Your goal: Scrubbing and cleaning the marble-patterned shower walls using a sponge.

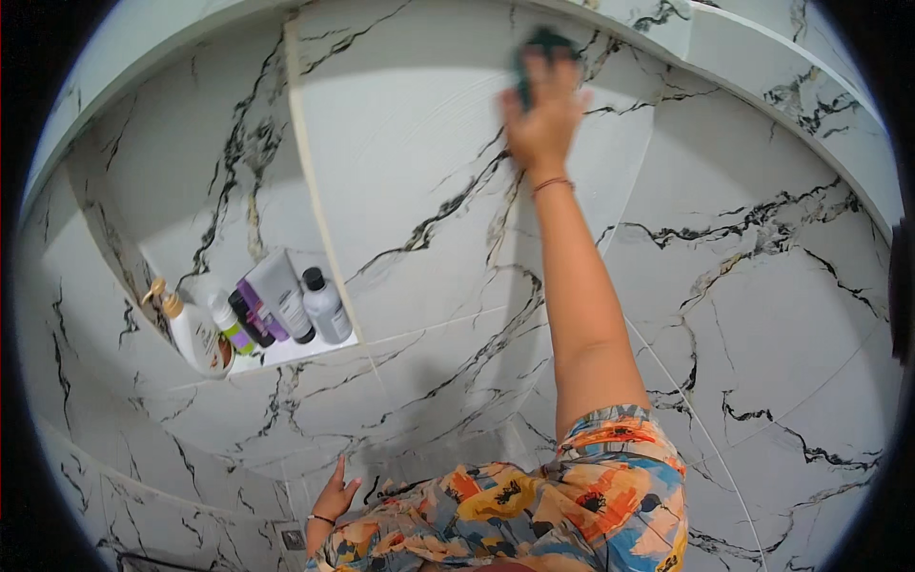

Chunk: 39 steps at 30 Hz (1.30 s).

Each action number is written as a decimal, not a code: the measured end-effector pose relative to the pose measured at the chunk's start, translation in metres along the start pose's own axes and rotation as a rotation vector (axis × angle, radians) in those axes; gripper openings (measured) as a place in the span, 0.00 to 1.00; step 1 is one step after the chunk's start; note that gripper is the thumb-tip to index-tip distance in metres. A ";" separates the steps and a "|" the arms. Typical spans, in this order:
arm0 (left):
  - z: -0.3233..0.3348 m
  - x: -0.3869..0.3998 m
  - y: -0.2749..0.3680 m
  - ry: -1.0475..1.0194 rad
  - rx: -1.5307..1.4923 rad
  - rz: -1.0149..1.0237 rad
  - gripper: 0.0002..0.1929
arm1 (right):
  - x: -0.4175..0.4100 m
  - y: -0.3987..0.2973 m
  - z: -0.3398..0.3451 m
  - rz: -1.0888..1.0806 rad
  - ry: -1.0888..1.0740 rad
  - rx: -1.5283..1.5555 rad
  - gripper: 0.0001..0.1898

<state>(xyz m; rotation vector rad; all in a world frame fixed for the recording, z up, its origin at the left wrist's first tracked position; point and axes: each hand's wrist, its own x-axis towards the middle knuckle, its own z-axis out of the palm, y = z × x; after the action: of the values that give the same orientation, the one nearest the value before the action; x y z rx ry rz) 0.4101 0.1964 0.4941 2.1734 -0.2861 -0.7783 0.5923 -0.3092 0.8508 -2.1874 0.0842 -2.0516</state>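
Observation:
My right hand (543, 132) is raised high on a white marbled tile wall (429, 171), the arm stretched out. Its spread fingers press a dark green scrubbing pad (527, 79) against the tile; hand and pad are blurred. Faint curved streaks mark the wall just left of the pad. Low down, my left hand (334, 495) hangs beside the patterned shirt (515, 500) with nothing seen in it. Its index finger and thumb are apart, and the other fingers are partly hidden.
A recessed wall niche (293, 352) holds a pump bottle (196, 339), a grey tube (282, 297), a black-capped bottle (327, 307) and several other containers. A floor drain (292, 539) lies at lower left. Another marbled wall (750, 286) stands at right, with a dark object (902, 293) at the rim.

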 end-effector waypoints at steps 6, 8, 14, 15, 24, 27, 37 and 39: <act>-0.006 0.036 0.072 0.123 -0.024 0.050 0.36 | -0.007 0.069 0.003 0.262 0.100 -0.031 0.29; -0.006 0.059 0.084 0.206 -0.058 0.133 0.36 | -0.022 0.017 -0.010 -0.095 -0.180 0.081 0.28; 0.000 0.102 0.170 0.519 -0.193 0.406 0.37 | 0.000 0.044 -0.022 -0.429 -0.275 0.139 0.28; 0.006 0.106 0.176 0.516 -0.197 0.405 0.37 | 0.009 0.063 -0.031 -0.263 -0.201 0.096 0.28; 0.028 0.110 0.195 0.678 -0.339 0.408 0.39 | -0.106 0.053 -0.023 -0.003 -0.286 0.145 0.30; 0.032 0.112 0.201 0.641 -0.320 0.432 0.39 | -0.197 0.035 -0.024 -0.614 -0.454 0.080 0.29; 0.090 0.059 0.028 0.288 -0.002 -0.069 0.36 | -0.157 0.023 -0.020 0.265 -0.030 0.094 0.30; 0.099 0.032 -0.014 0.214 -0.016 -0.278 0.35 | -0.168 -0.028 -0.014 0.072 -0.083 0.088 0.32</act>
<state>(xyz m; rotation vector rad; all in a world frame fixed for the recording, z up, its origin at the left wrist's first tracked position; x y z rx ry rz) 0.3738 0.1314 0.4204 2.2861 0.1341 -0.6857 0.5649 -0.2589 0.6893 -2.1804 0.0615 -1.8875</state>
